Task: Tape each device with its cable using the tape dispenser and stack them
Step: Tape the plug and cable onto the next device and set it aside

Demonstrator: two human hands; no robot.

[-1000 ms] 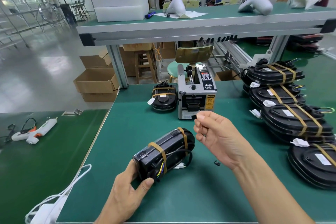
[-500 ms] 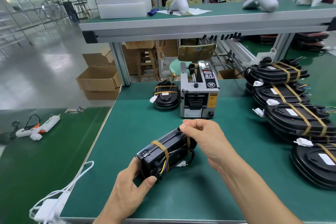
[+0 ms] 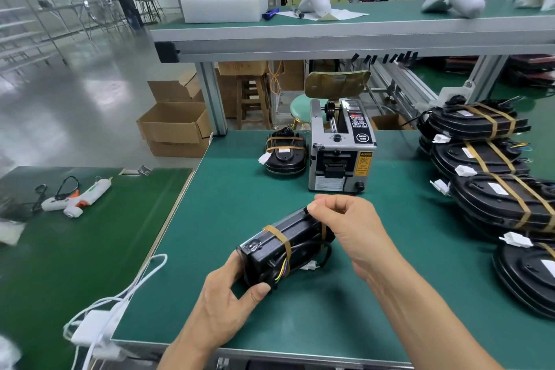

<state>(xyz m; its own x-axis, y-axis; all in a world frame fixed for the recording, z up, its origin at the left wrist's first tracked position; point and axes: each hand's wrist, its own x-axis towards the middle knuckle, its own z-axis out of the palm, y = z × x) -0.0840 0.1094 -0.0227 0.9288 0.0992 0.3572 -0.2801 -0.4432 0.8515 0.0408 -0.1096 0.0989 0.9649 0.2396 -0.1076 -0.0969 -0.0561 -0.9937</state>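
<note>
A black device (image 3: 282, 246) stands on its edge on the green table (image 3: 240, 195), with its black cable and a white connector tucked against it and two tan tape bands round it. My left hand (image 3: 231, 294) grips its near end. My right hand (image 3: 351, 225) pinches at its far top corner with thumb and forefinger; what lies between them is too small to tell. The grey tape dispenser (image 3: 341, 147) stands behind, beside one taped device (image 3: 285, 155) lying flat.
Several taped black devices (image 3: 492, 186) lie overlapping along the right side. A white adapter with cord (image 3: 93, 330) hangs at the table's left front corner. A glue gun (image 3: 79, 200) lies on the left table. An overhead shelf (image 3: 330, 36) crosses the back.
My right hand came back from the dispenser's outlet down to the device's far top corner. My left hand has kept its grip on the device.
</note>
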